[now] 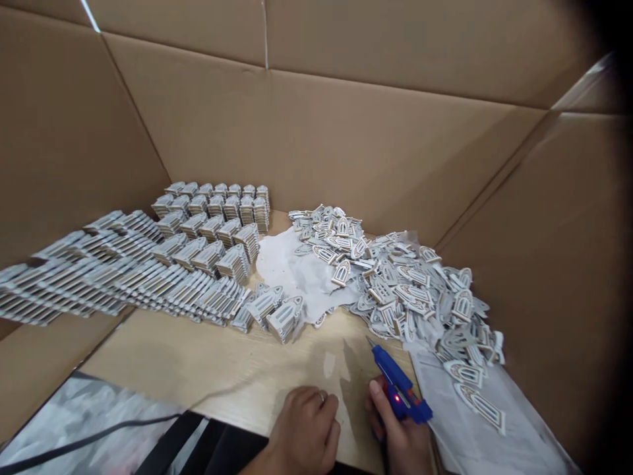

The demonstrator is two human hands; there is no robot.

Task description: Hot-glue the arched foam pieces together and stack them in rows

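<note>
My right hand (pixel 395 429) is wrapped round a blue hot glue gun (pixel 395 376), low and right of centre. The gun's nozzle points up and to the left over the wooden table, and a small red light glows on its side. My left hand (pixel 309 429) rests beside it at the table's near edge, fingers curled in and a ring on one of them. Whatever it may hold is hidden. Ahead of it stand small stacks of grey-white arched window-shaped pieces (pixel 284 316). A loose heap of similar pieces (pixel 395 284) lies beyond the gun.
Neat rows of stacked pieces (pixel 188 277) fill the left and back left. White sheeting (pixel 287 260) lies under part of the heap, and more (pixel 475 429) at the right. Cardboard walls (pixel 346 138) surround the table (pixel 198 356). A dark cable (pixel 99 435) crosses plastic bags at lower left.
</note>
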